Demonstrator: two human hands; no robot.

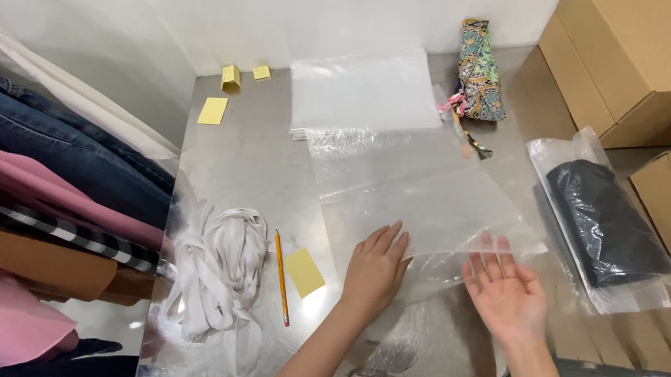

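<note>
Left hand lies palm down, fingers flat and spread, pressing the near edge of a clear plastic bag that lies flat mid-counter. Right hand is palm up, fingers open, gripping nothing, at the bag's near right corner; contact cannot be confirmed. On the steel counter: a pencil and yellow note just left of the left hand, coiled white strap beyond. A bagged dark garment rests to the right.
</note>
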